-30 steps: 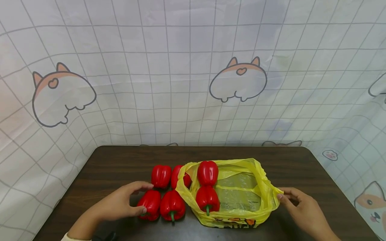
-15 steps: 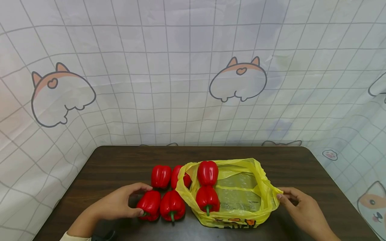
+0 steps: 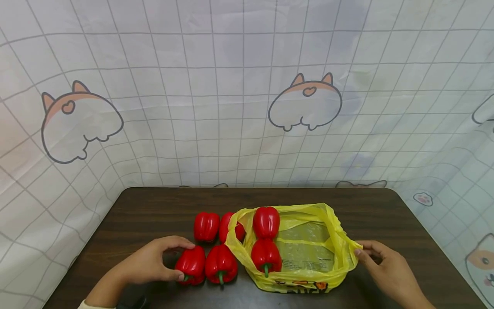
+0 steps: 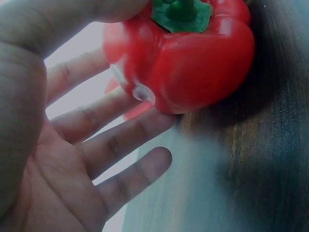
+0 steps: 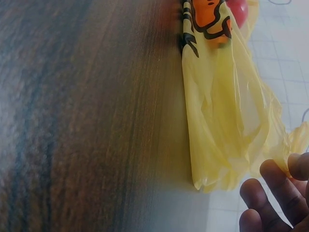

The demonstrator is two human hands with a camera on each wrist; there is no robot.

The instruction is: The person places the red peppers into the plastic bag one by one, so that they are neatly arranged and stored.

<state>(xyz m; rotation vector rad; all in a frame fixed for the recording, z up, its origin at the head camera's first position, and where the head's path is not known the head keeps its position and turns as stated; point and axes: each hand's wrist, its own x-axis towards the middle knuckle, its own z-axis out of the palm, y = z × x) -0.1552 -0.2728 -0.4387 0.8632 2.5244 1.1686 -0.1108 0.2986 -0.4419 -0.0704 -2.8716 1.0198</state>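
A red bell pepper (image 3: 191, 264) with a green stem is at the front left of the group, and my left hand (image 3: 148, 262) holds it between thumb and fingers. In the left wrist view the thumb lies near the stem (image 4: 181, 14), while the fingers reach along the pepper's far side. A yellow plastic bag (image 3: 341, 253) stands with its mouth wide, two more red bell peppers (image 3: 266, 255) inside on its left. My right hand (image 3: 390, 268) pinches the bag's right rim; the right wrist view shows thumb and forefinger on the thin plastic.
Beside the held pepper sits another red pepper (image 3: 221, 262). Two more stand behind, one (image 3: 206, 226) upright and one (image 3: 227, 225) partly hidden by the bag's left rim. A dark object (image 3: 135, 302) lies at the front edge of the brown table (image 3: 154, 206).
My left thumb has shifted slightly down along the pepper's front, and the pepper has turned a little so that its stem shows more. The right hand and bag stay still.
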